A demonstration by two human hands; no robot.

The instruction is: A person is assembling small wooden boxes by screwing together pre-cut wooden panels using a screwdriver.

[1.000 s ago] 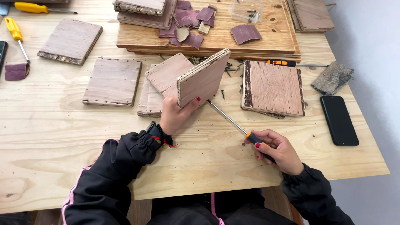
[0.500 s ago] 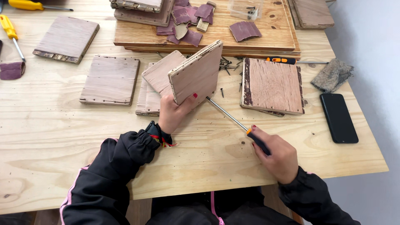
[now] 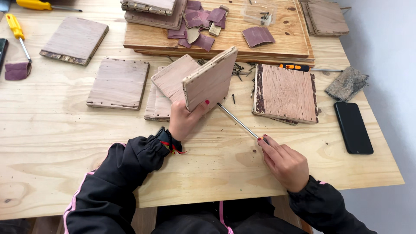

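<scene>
- Wooden surface (image 3: 52, 143) carries several wood panels.
- Wood panel (image 3: 211, 79), tilted on edge above a flat stack, is clamped by the left hand (image 3: 185, 119).
- Right hand (image 3: 284, 162) is closed around a screwdriver (image 3: 237, 121), whose tip meets the panel's lower edge.

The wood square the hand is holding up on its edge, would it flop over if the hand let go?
Probably yes. The wood panel stands tilted on one thin edge, steadied only by the left hand, so it would likely tip flat. It looks stiff, not bendy: its face stays straight. One hand holds it up, so it is probably fairly light.
</scene>
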